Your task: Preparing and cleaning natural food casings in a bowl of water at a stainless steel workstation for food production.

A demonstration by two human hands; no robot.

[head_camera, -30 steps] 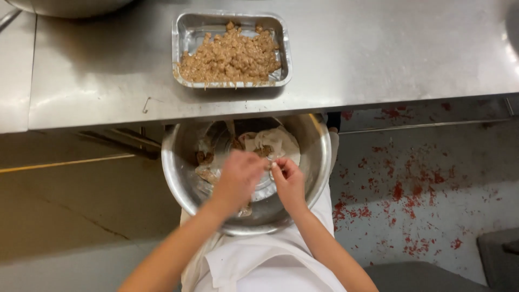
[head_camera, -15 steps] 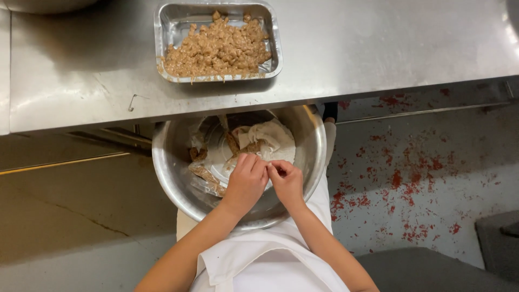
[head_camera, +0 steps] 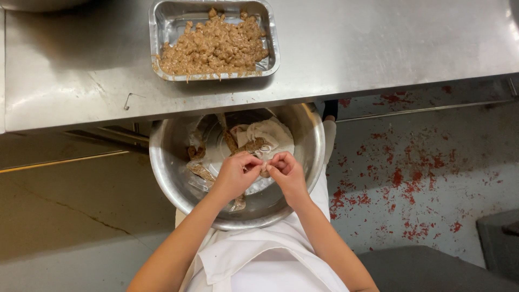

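Observation:
Over a large steel bowl (head_camera: 167,167) resting on my lap, my left hand (head_camera: 238,174) and my right hand (head_camera: 285,172) are pinched together on a small pale piece (head_camera: 264,165), too small to make out. Inside the bowl lie clear plastic wrappers (head_camera: 265,135) smeared with brown paste. Beyond the bowl, on the steel table (head_camera: 378,48), sits a rectangular foil tray (head_camera: 165,27) heaped with brown chunky food (head_camera: 216,46).
The table edge overhangs the bowl's far rim. To the right is a pale floor (head_camera: 432,178) speckled with red. A tan floor area lies to the left. A dark grey object (head_camera: 497,243) stands at the lower right. My white apron (head_camera: 265,259) covers my lap.
The view has shifted slightly, so the tray and bowl sit a little lower and more to the right than half a second ago. Both hands stay pinched together over the bowl, fingers working.

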